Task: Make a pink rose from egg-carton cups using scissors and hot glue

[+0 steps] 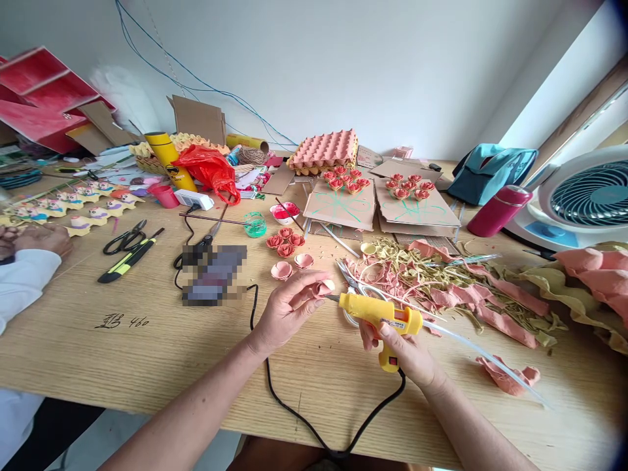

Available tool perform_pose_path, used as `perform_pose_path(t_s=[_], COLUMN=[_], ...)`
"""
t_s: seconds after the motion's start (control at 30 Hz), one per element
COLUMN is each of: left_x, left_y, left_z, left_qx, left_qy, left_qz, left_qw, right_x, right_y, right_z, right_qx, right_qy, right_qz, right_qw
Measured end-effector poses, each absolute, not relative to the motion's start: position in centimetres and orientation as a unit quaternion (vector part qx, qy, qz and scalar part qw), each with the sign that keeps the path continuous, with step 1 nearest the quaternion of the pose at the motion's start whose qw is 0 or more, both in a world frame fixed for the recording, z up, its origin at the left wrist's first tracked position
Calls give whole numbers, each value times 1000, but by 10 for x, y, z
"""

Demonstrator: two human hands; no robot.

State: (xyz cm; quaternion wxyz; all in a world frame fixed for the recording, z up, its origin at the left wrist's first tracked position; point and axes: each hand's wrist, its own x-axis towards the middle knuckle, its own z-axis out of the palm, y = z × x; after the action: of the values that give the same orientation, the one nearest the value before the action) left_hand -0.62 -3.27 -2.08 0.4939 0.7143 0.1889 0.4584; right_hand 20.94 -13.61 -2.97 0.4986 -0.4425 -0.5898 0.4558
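Left fingers (305, 282) pinch a pulp petal (322, 288), presumably steadying it near the nozzle (333, 297). Right fingers (395, 341) wrap the glue gun (366, 307).

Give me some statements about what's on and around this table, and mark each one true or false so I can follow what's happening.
1. The right hand holds a yellow glue gun. True.
2. The left hand holds a pair of scissors. False: the left hand holds a small pink piece.
3. The tool's power cord is white. False: the cord is black.
4. Some red flowers sit on cardboard. True.
5. A fan stands left of the blue bag. False: it stands right of the blue bag.
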Motion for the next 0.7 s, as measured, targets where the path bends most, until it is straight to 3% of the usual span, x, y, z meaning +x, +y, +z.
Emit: perform_pose_path(t_s=[0.7], left_x=[-6], left_y=[-31], left_z=[-19], left_qx=[743], left_qy=[183], left_qz=[462], left_qw=[448], right_x=[214], right_y=[-139], right_z=[-38], right_qx=[-482], right_qy=[-613], right_qz=[435], right_qw=[450])
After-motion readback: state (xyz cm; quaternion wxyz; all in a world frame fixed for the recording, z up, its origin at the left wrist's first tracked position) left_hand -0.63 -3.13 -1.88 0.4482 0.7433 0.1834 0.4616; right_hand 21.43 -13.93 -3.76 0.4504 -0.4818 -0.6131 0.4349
